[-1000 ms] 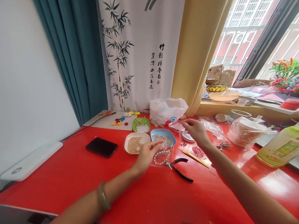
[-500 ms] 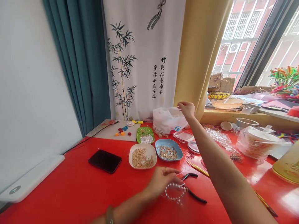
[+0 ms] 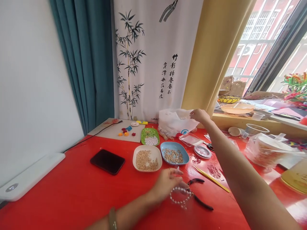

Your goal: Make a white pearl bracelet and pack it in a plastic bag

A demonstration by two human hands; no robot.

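Note:
My left hand (image 3: 168,183) rests low over the red table (image 3: 72,191), fingers pinched on a loop of white pearl beads (image 3: 180,196). Black-handled pliers (image 3: 200,199) lie just right of the loop. My right hand (image 3: 200,115) is stretched far back with its fingers pinched together, apparently on thin thread that I cannot make out, next to a white plastic bag (image 3: 176,123). Between the hands sit a white dish of gold beads (image 3: 146,158), a blue dish of beads (image 3: 174,153) and a green dish of white pearls (image 3: 150,136).
A black phone (image 3: 107,161) lies left of the dishes. A board with small coloured pieces (image 3: 117,129) sits at the back. A round thread spool (image 3: 202,151), a clear box (image 3: 190,139) and a yellow stick (image 3: 211,178) lie to the right. Clutter fills the windowsill.
My right hand rose from above the spool to the back beside the white bag. My left hand drew the pearl loop nearer to me, beside the pliers. The view shifted.

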